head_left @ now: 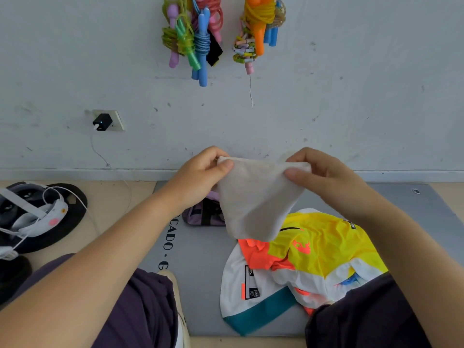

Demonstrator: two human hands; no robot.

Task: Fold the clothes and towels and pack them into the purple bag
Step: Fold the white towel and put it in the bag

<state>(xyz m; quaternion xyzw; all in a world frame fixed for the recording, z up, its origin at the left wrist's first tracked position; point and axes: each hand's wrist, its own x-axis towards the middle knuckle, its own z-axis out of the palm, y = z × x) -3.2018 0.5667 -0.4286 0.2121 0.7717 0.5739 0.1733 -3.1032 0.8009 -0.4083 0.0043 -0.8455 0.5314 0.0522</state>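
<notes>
Bare grey mat [200,259] open at centre-left, purple bag [204,214] half hidden behind hanging white towel [253,197], bright jersey [301,259] covering right side — legs closing both edges.

both hands, left hand [200,172] and right hand [324,174], pinch white towel [253,197] top corners, hanging above colourful shirt [313,252]; purple bag [203,214] behind towel.

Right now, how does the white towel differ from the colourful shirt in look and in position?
The white towel is plain and off-white; the colourful shirt mixes yellow, orange, white and teal.
The towel hangs in the air, pinched at its top corners by the left hand and right hand; the shirt lies on the grey mat, untouched.
The towel is stretched along its top edge; the shirt is crumpled.
Neither is in the purple bag yet.
</notes>
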